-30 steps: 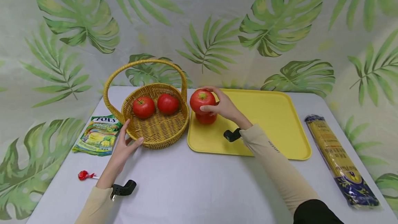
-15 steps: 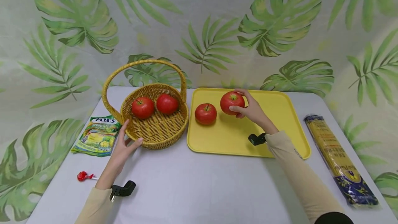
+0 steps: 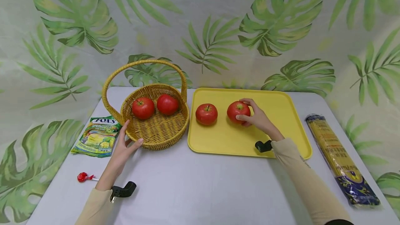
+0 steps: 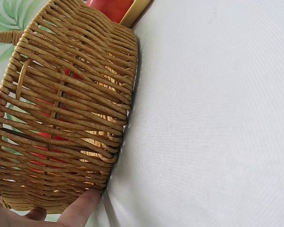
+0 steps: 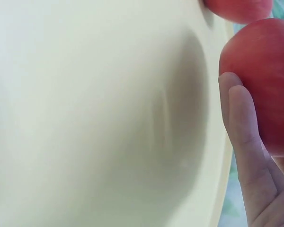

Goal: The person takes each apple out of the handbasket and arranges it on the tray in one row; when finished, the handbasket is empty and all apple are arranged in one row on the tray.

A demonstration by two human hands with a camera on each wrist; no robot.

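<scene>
Right hand [image 3: 257, 118], fingers curled round red fruit [image 3: 235, 111], over tray [image 3: 278, 114]. Left hand [image 3: 121, 152], fingers spread, touches basket [image 3: 156, 130] near far left corner of tabletop [image 3: 203, 186]. Inside, two fruits [image 3: 142, 108]; fourth fruit [image 3: 206, 114] near tray's left edge.

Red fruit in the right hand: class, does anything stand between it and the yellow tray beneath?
Nothing visible does. The right hand holds the red fruit over a bare, shadowed part of the yellow tray; the other fruit there sits to its left, clear of the spot below.
</scene>
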